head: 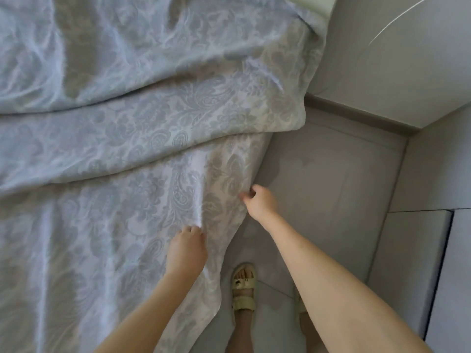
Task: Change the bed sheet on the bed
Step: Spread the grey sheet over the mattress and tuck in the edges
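Note:
A pale blue-grey bed sheet (pixel 132 138) with a paisley pattern lies rumpled over the bed, with long folds running across it, and hangs over the bed's right side. My left hand (pixel 187 248) grips a raised fold of the sheet near its hanging edge, fingers curled into the cloth. My right hand (pixel 260 200) pinches the sheet's edge a little farther up, out over the floor. A strip of bare pale mattress (pixel 322 8) shows at the top right corner of the bed.
Grey tiled floor (pixel 331 187) runs along the bed's right side, and my feet in beige sandals (pixel 243 286) stand on it. A grey wall with a skirting board (pixel 356 115) closes the far end. A pale cabinet (pixel 446 263) stands at the right.

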